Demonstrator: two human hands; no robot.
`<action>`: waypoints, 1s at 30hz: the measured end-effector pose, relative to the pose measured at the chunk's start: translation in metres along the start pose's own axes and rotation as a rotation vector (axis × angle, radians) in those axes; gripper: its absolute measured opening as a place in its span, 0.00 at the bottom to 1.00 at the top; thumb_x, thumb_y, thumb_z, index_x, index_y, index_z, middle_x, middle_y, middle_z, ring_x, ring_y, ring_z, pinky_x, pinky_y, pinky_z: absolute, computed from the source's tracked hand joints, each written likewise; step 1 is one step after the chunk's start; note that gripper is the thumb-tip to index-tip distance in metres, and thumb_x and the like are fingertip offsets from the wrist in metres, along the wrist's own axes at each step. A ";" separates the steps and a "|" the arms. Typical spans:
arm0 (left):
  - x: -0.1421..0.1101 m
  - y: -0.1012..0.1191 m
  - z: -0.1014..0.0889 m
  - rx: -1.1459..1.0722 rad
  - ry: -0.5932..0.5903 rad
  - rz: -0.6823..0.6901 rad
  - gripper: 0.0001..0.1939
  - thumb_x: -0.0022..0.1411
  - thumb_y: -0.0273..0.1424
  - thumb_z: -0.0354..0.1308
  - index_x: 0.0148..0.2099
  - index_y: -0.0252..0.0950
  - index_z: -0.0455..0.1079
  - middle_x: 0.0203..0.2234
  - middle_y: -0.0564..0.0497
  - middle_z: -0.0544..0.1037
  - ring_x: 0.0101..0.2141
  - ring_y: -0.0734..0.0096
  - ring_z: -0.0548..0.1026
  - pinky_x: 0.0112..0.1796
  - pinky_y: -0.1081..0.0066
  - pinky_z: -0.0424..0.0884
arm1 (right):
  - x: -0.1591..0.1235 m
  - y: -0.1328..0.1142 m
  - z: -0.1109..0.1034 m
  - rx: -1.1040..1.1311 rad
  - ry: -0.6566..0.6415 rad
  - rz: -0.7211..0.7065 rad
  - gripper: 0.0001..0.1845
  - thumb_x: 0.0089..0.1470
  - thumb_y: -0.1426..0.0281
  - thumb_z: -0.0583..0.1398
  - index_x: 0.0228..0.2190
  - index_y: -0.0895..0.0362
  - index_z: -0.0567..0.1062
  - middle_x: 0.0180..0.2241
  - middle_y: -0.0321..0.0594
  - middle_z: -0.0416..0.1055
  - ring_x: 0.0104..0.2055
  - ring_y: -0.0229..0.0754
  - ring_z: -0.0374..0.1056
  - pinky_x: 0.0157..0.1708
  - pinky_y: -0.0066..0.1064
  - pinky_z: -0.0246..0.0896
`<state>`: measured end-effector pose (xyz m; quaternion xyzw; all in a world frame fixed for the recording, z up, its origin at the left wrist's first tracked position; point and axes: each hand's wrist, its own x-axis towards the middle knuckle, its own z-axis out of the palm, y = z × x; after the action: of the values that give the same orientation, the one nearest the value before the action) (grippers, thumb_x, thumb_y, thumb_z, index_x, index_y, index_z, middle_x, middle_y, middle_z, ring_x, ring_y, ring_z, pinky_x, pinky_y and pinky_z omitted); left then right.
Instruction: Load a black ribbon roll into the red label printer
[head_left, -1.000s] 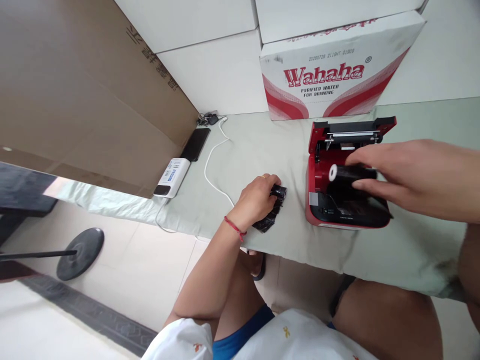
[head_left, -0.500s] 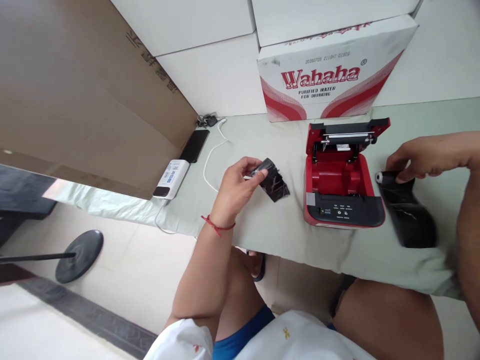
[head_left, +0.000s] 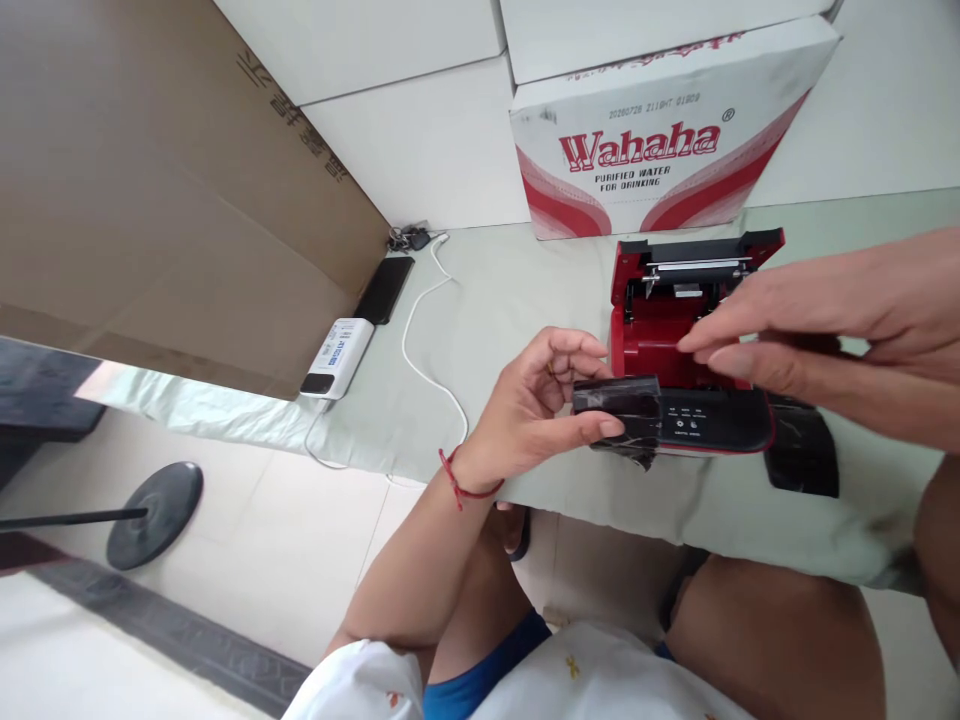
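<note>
My left hand [head_left: 536, 405] is closed on a small roll of black ribbon film [head_left: 619, 397], thumb below and fingers above. A torn, crumpled end hangs beneath it. The roll is in front of a red and black label printer [head_left: 720, 425], covering part of its button panel. The printer's lid [head_left: 701, 262] is raised and its red inside shows. My right hand [head_left: 840, 335] is over the printer's right side, fingers stretched out toward the left hand, with nothing seen between them. A second black ribbon [head_left: 802, 450] lies on the cloth right of the printer, its upper part hidden by that hand.
A white and red Wahaha carton [head_left: 660, 160] leans on the wall behind the printer. A tall brown cardboard panel [head_left: 187, 200] stands at left. Beside it are a white power bank [head_left: 339, 358], a black phone [head_left: 384, 290], keys [head_left: 409, 238] and a white cable [head_left: 409, 330].
My left hand has moved right with its black ribbon, to the printer's front. My right hand has let go of the other ribbon and come left over the printer.
</note>
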<state>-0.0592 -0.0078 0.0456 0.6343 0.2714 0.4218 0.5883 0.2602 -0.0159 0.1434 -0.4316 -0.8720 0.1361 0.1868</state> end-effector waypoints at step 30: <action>-0.007 -0.027 0.033 1.028 -0.212 0.697 0.18 0.81 0.29 0.58 0.68 0.38 0.76 0.59 0.40 0.88 0.65 0.52 0.82 0.65 0.53 0.77 | 0.049 0.021 0.060 -0.395 -0.423 0.245 0.17 0.67 0.61 0.58 0.47 0.49 0.86 0.34 0.43 0.85 0.29 0.47 0.71 0.28 0.36 0.54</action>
<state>-0.0302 -0.0260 0.0190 0.9256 0.1569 0.3393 0.0596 0.2211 0.0309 0.0917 -0.5237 -0.8425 0.0724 -0.1039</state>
